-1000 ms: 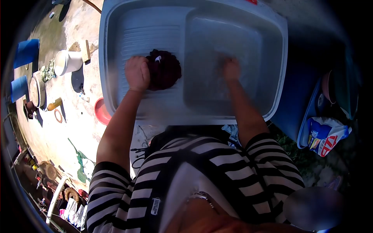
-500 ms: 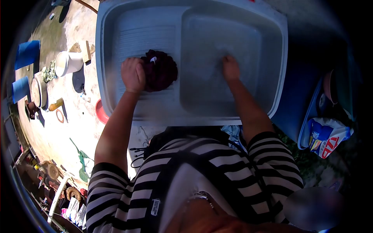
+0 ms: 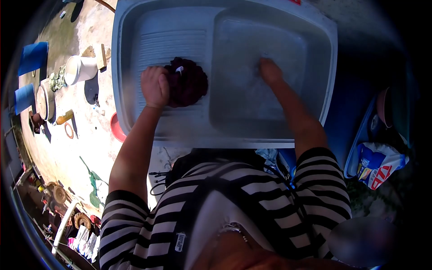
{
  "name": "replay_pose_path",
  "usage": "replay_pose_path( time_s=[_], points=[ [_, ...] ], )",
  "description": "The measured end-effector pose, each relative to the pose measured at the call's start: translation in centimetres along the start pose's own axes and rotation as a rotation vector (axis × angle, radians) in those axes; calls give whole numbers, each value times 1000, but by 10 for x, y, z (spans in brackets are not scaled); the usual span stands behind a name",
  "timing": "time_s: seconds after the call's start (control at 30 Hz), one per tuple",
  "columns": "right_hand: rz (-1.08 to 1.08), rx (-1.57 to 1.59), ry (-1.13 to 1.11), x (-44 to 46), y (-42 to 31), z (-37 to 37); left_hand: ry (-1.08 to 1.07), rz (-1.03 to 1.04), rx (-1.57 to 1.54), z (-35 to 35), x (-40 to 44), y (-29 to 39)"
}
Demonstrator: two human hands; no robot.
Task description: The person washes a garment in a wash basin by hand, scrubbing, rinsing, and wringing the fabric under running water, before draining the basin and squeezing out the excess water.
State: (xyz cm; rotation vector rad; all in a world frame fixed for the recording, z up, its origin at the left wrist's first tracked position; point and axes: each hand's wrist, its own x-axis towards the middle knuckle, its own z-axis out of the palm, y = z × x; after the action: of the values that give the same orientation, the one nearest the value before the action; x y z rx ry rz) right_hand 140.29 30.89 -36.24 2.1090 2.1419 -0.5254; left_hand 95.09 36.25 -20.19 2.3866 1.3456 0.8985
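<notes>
On the ribbed washboard side of a grey laundry sink (image 3: 207,135) lies a bunched dark maroon cloth (image 3: 189,85) with a small white tag. My left hand (image 3: 155,86) is closed on the cloth's left edge, the thumb lying along it. Inside the deeper right basin, my right hand (image 3: 271,70) reaches down near the middle of the floor. Its fingertips are blurred and partly hidden, so I cannot make out whether they grip anything. The basin floor around that hand looks hazy.
Left of the sink on sunlit ground are a white bucket (image 3: 83,69), a red basin (image 3: 117,128) and an orange-brown bottle (image 3: 65,118). To the right, a blue-and-white bag with red lettering (image 3: 380,166) stands beside a blue container (image 3: 357,139).
My right hand has shifted slightly within the right basin, its forearm and elbow swinging outward to the right. The left hand stays on the maroon cloth. The view has moved slightly.
</notes>
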Motion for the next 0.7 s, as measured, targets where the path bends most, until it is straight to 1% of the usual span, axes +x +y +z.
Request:
replay_pose_path(
  time_s=[0.27,0.37,0.47,0.57,0.67,0.7],
  points=[
    [-55,-168,-164,15,-8,-3,-8,-6,7,-1,0,1],
    [-30,-154,-127,9,-13,-7,5,8,9,-2,1,2],
    [-23,-25,110,-8,-11,1,0,-4,7,-2,0,1],
    [-59,98,322,-33,3,17,30,15,6,-3,2,3],
    [424,415,287,-70,45,39,19,-20,-12,0,-2,-2],
    [617,453,282,-82,53,18,16,-18,-13,0,-2,-2]
  ],
)
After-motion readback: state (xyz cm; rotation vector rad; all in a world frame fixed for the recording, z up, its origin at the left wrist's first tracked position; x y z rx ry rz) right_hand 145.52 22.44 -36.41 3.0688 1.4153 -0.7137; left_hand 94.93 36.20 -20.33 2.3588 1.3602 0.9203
